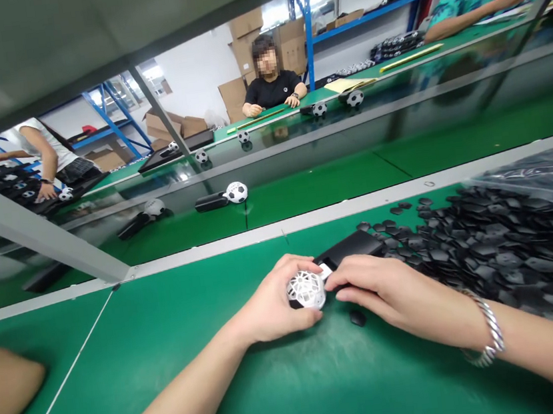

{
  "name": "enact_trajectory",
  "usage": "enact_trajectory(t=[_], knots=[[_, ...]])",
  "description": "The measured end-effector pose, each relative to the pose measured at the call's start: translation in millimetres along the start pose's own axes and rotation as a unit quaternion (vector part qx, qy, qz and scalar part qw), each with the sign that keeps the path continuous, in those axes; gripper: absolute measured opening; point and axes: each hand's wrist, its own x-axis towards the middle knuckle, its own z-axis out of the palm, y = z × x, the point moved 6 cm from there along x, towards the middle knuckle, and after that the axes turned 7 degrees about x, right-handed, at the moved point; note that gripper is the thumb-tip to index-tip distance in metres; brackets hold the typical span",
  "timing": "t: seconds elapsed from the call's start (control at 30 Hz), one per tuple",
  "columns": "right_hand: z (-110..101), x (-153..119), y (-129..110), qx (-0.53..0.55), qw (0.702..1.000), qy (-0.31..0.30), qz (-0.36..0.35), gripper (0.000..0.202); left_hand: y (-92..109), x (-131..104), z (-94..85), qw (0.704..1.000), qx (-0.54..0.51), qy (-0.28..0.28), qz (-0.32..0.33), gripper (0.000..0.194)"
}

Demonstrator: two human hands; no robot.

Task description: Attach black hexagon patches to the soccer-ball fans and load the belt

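From my remote seat I have the left hand (271, 303) curled around the ball (307, 288) over the worktop (188, 305), gripping it between thumb and fingers, while the right hand (392, 288) bends thumb and fingers close together at the ball's right edge, and I cannot tell whether they pinch anything. Behind the ball, to its right, I see the handle (349, 249), with a tile (357, 318) to its front right and a heap (493, 247) of tiles well to its right. Beyond the ball, slightly left, a second ball (237, 192) lies on the belt (304, 187).
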Motion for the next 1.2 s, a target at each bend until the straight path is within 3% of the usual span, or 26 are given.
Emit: enact_trajectory(t=[0.43,0.7,0.9,1.07,1.2], knots=[[5.5,-0.6,-3.7,0.031,0.999,0.014,-0.022,0.016,3.5,0.0,4.2,1.0,0.0,0.0,0.008,0.052],[9.5,-1.0,1.1,0.006,0.999,0.035,-0.023,0.013,6.6,1.0,8.7,0.999,0.004,0.041,0.001,0.042],[11.2,-1.2,1.9,-0.003,0.999,0.001,-0.04,0.017,7.1,0.1,9.8,0.999,0.011,0.049,0.002,0.04],[11.2,-0.5,1.1,-0.082,0.995,-0.024,-0.052,0.018,7.8,0.5,9.9,0.999,0.007,0.049,0.0,0.04],[9.6,0.4,-4.2,-0.081,0.995,0.012,-0.052,0.012,8.8,0.7,9.9,0.998,0.014,0.057,0.006,0.038]])
